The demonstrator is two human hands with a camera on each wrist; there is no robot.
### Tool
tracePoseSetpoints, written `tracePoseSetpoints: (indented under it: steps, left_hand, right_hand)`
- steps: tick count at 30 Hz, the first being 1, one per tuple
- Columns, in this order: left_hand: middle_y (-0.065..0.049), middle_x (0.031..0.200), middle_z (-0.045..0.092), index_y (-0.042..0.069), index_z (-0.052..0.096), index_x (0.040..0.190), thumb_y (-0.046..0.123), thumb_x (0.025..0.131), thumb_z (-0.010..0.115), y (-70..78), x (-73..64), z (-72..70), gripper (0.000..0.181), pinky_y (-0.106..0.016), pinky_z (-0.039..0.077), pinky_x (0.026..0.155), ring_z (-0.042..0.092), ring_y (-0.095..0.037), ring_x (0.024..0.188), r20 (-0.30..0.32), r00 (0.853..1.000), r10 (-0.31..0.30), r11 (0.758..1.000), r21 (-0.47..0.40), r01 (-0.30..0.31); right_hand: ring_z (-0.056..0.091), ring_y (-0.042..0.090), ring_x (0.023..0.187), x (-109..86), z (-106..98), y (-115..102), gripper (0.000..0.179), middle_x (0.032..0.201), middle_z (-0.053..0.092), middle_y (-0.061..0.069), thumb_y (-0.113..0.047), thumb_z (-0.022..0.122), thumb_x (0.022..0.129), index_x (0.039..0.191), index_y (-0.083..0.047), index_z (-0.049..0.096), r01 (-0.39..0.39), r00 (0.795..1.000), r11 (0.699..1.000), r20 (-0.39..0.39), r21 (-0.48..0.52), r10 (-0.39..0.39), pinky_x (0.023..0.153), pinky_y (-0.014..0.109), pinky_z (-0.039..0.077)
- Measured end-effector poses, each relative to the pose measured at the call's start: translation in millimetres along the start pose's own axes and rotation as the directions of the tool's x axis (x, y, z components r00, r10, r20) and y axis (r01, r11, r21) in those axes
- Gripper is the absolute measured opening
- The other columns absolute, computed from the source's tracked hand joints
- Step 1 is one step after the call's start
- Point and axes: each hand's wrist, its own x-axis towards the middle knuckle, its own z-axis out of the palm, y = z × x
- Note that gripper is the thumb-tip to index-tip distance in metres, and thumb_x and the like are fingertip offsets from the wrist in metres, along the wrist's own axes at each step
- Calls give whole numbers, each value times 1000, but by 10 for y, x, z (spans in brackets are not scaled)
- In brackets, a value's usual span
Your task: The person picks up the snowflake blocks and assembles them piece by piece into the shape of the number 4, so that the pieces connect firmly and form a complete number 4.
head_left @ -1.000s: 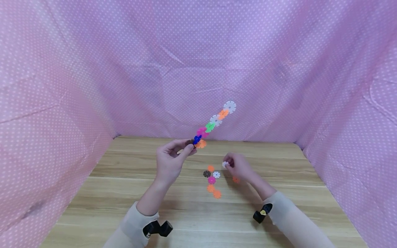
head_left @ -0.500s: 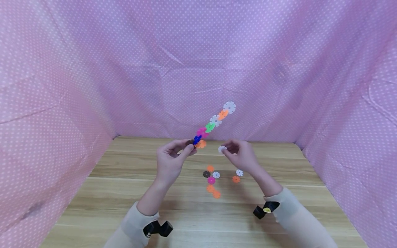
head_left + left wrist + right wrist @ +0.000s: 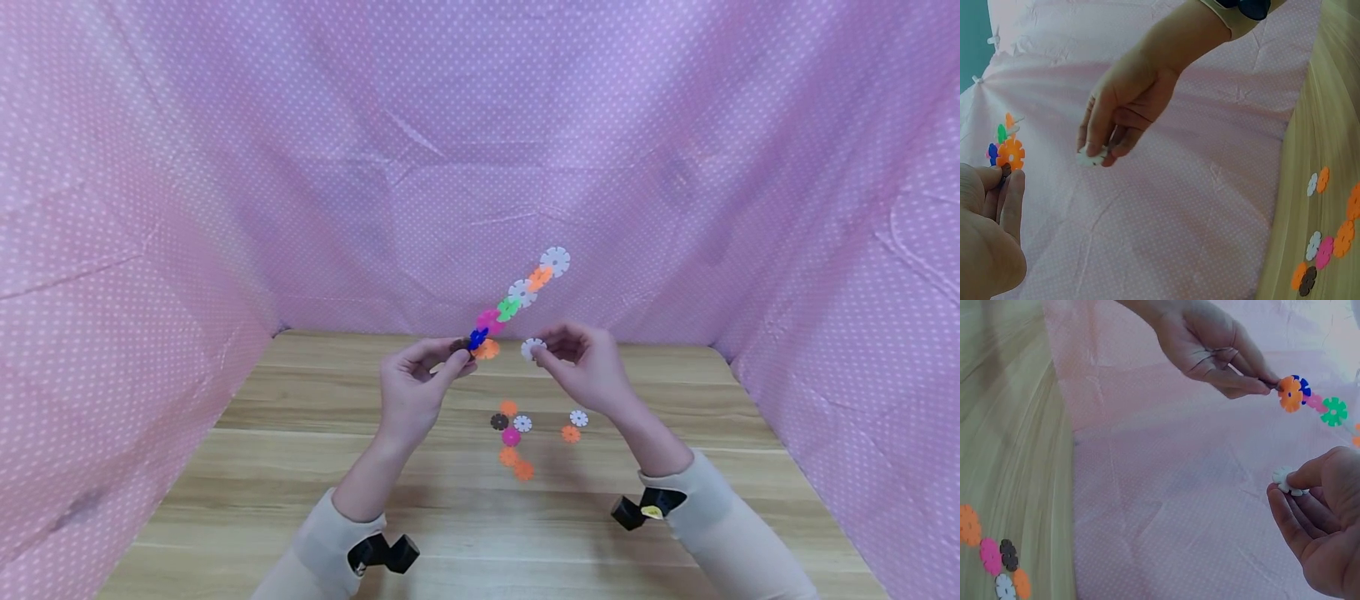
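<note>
My left hand (image 3: 411,387) pinches a brown notched disc (image 3: 461,347) at the lower end of a chain of interlocking plastic discs. From there the chain slants up to the right: a blue disc (image 3: 477,337), a pink one, a green disc (image 3: 508,308), then white, orange and a white disc (image 3: 555,262) at the tip. An orange disc (image 3: 1290,394) juts out beside the brown one. Between thumb and fingers my right hand (image 3: 588,371) holds a loose white disc (image 3: 532,348), apart from the chain and a little right of the orange disc.
Below the hands, on the wooden table (image 3: 300,467), lie several loose discs, among them a pink disc (image 3: 512,437) and a brown disc (image 3: 499,422). Farther right are a white disc (image 3: 578,418) and an orange disc (image 3: 571,434). Pink dotted cloth (image 3: 480,192) encloses the table.
My right hand has lifted the white disc from near the table and brought it up and slightly left, toward the chain. The left hand and chain have hardly moved.
</note>
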Motion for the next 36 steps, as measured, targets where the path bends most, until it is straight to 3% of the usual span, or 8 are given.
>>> tracePoseSetpoints:
  steps: [8, 20, 25, 36]
  left_hand:
    - [4, 99, 82, -32, 60, 105, -23, 90, 66, 4, 1, 12, 18, -36, 70, 80, 80, -10, 87, -5, 1000, -11, 1000, -5, 11]
    - [3, 99, 83, -23, 68, 102, -20, 90, 69, -18, -5, 29, 13, -36, 71, 79, 80, -11, 85, 3, 1000, -8, 1000, 2, 8]
    - [3, 99, 83, -24, 68, 103, -20, 90, 69, -25, 0, 38, 13, -36, 70, 79, 80, -11, 86, 5, 1000, -6, 1000, -5, 6]
    - [5, 101, 82, -30, 62, 105, -19, 92, 68, -22, -5, 55, 19, -36, 70, 80, 80, -10, 85, 22, 1000, 0, 1000, 1, 0]
  right_hand:
    - [75, 7, 77, 3, 0, -152, 9, 92, 78, 22, 5, 77, 93, 101, 3, 75, 45, 999, 996, -15, 74, -44, 71, 23, 69]
    - [77, 11, 79, 16, 19, -269, 11, 96, 77, 25, 9, 77, 91, 101, 6, 73, 36, 999, 990, -2, 139, -36, 73, 28, 70]
    - [78, 15, 79, 23, 33, -312, 12, 96, 77, 25, 10, 76, 91, 102, 6, 73, 68, 998, 986, -2, 154, -68, 73, 28, 70]
    - [76, 9, 77, 23, 72, -350, 12, 92, 76, 26, 12, 76, 90, 100, 7, 72, 98, 995, 982, 7, 163, -101, 71, 27, 70]
